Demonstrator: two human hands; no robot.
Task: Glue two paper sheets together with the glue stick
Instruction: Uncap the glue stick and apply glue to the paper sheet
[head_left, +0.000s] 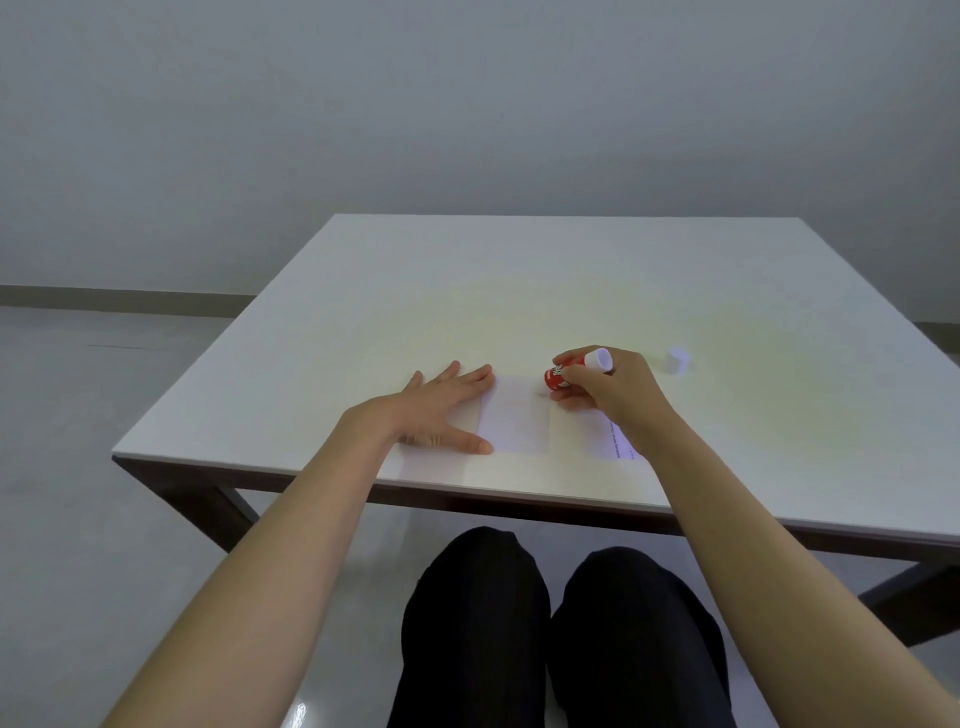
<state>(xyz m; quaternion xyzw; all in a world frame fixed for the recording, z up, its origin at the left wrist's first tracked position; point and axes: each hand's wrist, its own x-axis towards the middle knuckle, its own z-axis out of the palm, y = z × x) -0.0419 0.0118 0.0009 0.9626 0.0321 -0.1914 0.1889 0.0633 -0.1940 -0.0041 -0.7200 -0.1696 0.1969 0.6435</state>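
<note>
Two small white paper sheets lie side by side near the table's front edge. The left sheet (514, 415) is blank. The right sheet (613, 441) shows a line of print along its right edge and is partly hidden by my right wrist. My left hand (441, 410) lies flat with fingers spread, its fingertips on the left sheet's left edge. My right hand (602, 389) grips a red glue stick (558, 376) with a white end, tilted down toward the left sheet's top right corner. Its white cap (678, 358) stands on the table to the right.
The white table (519, 291) has dark legs and stands on a pale floor before a grey wall. My knees in dark trousers (561, 623) sit below the front edge.
</note>
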